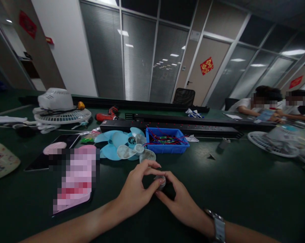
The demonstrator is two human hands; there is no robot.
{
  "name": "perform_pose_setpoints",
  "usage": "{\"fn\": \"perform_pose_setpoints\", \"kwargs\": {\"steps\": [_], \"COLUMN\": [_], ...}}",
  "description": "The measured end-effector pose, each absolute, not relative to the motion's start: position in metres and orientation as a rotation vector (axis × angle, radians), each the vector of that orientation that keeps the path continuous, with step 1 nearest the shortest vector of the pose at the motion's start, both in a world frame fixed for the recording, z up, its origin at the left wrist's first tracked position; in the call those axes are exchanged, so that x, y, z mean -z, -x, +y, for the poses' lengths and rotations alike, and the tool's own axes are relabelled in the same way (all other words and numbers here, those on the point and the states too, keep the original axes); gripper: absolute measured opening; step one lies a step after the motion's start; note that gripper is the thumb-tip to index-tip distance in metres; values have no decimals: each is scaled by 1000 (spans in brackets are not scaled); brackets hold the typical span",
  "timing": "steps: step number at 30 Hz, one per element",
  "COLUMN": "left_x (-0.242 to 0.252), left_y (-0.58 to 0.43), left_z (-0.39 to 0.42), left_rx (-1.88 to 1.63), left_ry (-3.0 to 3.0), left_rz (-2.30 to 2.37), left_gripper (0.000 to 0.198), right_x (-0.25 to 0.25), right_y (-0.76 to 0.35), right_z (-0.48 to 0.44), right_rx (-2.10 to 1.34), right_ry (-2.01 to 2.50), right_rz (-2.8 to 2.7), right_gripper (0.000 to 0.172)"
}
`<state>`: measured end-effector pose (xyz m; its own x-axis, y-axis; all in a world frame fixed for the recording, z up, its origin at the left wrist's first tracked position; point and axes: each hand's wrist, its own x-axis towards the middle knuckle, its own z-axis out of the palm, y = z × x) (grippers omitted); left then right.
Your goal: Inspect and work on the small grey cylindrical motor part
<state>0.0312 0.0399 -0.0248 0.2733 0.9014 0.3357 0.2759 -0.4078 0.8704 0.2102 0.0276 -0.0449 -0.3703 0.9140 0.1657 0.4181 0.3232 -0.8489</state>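
Observation:
Above the dark green tabletop, my left hand (138,189) and my right hand (179,199) meet at a small, round, greyish piece (162,181). The left thumb presses on its near face while the left fingers arch over the top. From the other side, the right index finger and thumb close around it. Its exact kind is too small and too covered by fingers to tell. Just beyond my hands lie several light blue and whitish fan blades (117,143), beside a blue bin (167,148) of red, blue and green wired parts.
At left lie a pink phone-like slab (78,175), a black tablet (41,163) and an upturned white fan part (57,101). A red power drill (106,115) and long black rails (172,127) line the back. A small cylinder (224,143) stands right; people work farther off.

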Motion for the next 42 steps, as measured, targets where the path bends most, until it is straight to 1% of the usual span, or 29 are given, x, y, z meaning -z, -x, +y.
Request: {"fn": "perform_pose_setpoints", "kwargs": {"steps": [2,7,11,14,16,18,21,25,28,30,36,39,42], "left_x": [24,23,24,32,41,51,59,59,57,57,62,64,66], "left_y": [-31,-31,-31,-29,-26,-22,-18,-18,-19,-19,-19,-21,-27], "left_z": [40,41,42,42,40,37,35,35,36,36,36,34,28], "left_rx": [-1134,-1173,-1285,-1399,-1394,-1303,-1158,-1053,-1000,-993,-992,-1028,-1074], "left_ry": [-1879,-1910,-1815,-1716,-1706,-1755,-1851,-1941,-1956,-1959,-1954,-1925,-1853], "left_rz": [1073,1092,1113,1200,1291,1380,1484,1580,1580,1569,1611,1572,1428], "left_gripper": [25,9,15,16,13,11,17,21,28,31,23,28,35], "right_x": [44,44,43,42,42,44,49,53,53,52,51,52,52], "right_y": [-210,-210,-210,-210,-210,-209,-210,-211,-211,-211,-210,-211,-210], "right_z": [27,26,27,27,27,27,27,29,29,29,28,29,29], "right_rx": [-956,-957,-969,-963,-973,-978,-952,-938,-943,-943,-947,-925,-904], "right_ry": [1177,1177,1203,1210,1211,1212,1230,1243,1234,1230,1244,1230,1205], "right_rz": [-1935,-1944,-1951,-1950,-1934,-1903,-1854,-1835,-1835,-1839,-1834,-1836,-1841], "right_gripper": [32,35,36,34,31,31,34,35,35,35,35,38,40]}}
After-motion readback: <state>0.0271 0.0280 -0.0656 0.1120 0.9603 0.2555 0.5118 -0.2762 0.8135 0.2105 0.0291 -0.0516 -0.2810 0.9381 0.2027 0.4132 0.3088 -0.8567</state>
